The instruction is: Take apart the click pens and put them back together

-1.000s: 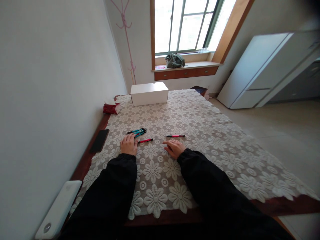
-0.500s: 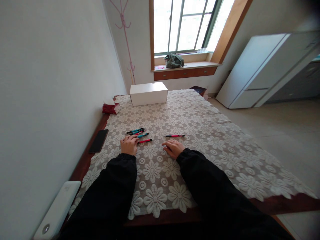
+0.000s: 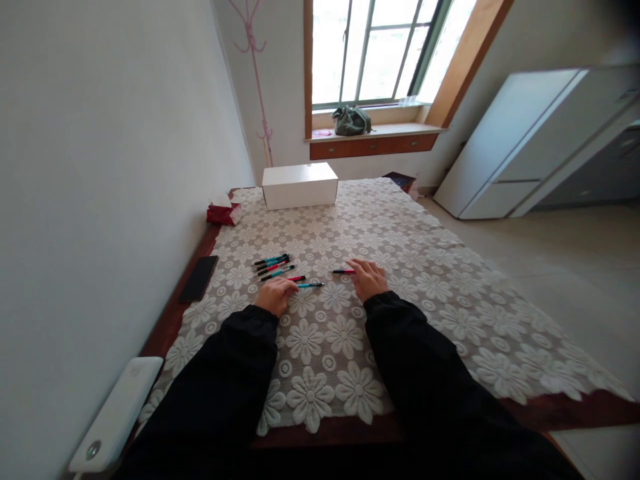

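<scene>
My left hand (image 3: 277, 297) is closed on a teal pen (image 3: 312, 285), whose tip end sticks out to the right of the fingers. Just behind that hand lies a red pen (image 3: 300, 278), partly covered by it. Farther up, several teal and red pens (image 3: 274, 267) with black ends lie side by side at a slant. To the right, my right hand (image 3: 369, 279) has its fingers closed over another red pen (image 3: 343, 272), which rests on the cloth. Only the pen's left part shows; the rest is hidden under the fingers.
A flower-patterned lace cloth (image 3: 306, 341) covers the table. At the far end stands a white box (image 3: 300, 193). Along the left edge are a dark phone (image 3: 199, 279), a red tissue pack (image 3: 223, 213) and a white elongated device (image 3: 117, 413).
My left hand has moved right and toward me, now with a teal pen in its fingers. My right hand has shifted right and forward onto the single red pen.
</scene>
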The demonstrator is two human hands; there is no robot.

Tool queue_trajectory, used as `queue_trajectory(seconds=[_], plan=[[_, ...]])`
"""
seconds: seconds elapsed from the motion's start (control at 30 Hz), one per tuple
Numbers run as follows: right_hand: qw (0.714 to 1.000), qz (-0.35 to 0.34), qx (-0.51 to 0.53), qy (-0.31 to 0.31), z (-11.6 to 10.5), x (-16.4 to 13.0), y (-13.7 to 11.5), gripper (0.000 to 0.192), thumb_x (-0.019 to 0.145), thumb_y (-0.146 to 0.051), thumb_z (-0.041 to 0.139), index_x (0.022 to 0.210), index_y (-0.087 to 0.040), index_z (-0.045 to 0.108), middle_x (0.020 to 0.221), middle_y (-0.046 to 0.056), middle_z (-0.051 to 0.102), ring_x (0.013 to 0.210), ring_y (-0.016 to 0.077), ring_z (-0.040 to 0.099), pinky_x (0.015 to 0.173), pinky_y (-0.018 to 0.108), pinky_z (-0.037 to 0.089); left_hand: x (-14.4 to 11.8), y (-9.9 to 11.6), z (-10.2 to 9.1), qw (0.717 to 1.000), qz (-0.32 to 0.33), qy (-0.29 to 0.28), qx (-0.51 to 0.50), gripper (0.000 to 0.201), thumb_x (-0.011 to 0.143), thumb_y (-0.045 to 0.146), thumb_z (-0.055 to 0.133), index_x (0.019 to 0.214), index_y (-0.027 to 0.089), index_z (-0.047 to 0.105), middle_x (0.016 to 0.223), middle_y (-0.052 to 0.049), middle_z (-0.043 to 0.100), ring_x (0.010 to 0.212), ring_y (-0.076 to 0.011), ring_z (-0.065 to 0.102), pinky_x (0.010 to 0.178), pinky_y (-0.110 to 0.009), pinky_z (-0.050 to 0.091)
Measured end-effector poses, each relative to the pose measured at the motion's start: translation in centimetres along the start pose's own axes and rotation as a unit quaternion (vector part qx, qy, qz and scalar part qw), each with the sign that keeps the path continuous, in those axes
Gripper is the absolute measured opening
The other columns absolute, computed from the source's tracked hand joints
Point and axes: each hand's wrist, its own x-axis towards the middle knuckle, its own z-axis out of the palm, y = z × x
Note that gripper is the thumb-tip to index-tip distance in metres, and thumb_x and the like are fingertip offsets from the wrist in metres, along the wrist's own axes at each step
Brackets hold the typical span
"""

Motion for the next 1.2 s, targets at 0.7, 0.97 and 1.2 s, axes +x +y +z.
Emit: queue_trajectory(seconds=[0.7, 0.97, 1.2], plan=[[0.996, 0.029, -0.044, -0.070, 0.1, 0.2, 4.7, 0.021, 0.082, -0.018, 0.057, 0.096, -0.025, 0.072, 0.103, 0.009, 0.068, 0.095, 0.0269, 0.054, 0.084, 0.039, 0.045, -0.1, 0.0, -0.2, 0.989, -0.126, 0.047, 0.060, 0.016, 0.085, 0.014, 0.056, 0.098, 0.023, 0.058, 0.095, -0.006, 0.073, 0.092, -0.0236, 0.069, 0.087, -0.036, 0.052], [0.994, 0.065, -0.033, -0.081, -0.2, 0.3, 4.2, 0.042, 0.070, -0.008, 0.058, 0.108, -0.022, 0.069, 0.117, 0.010, 0.064, 0.103, 0.0290, 0.055, 0.090, 0.042, 0.045, -0.1, -0.2, -0.3, 0.989, -0.121, 0.044, 0.072, 0.018, 0.085, 0.015, 0.057, 0.101, 0.024, 0.060, 0.098, -0.005, 0.074, 0.094, -0.0240, 0.069, 0.087, -0.037, 0.051], [0.998, 0.069, 0.008, -0.002, -0.7, 0.5, 3.0, 0.049, 0.069, -0.005, 0.052, 0.114, -0.021, 0.064, 0.128, 0.009, 0.060, 0.113, 0.0293, 0.055, 0.096, 0.043, 0.045, -0.2, 0.5, -0.5, 0.989, -0.116, 0.050, 0.083, 0.016, 0.084, 0.018, 0.061, 0.098, 0.025, 0.065, 0.097, -0.004, 0.074, 0.099, -0.0248, 0.067, 0.092, -0.039, 0.049]])
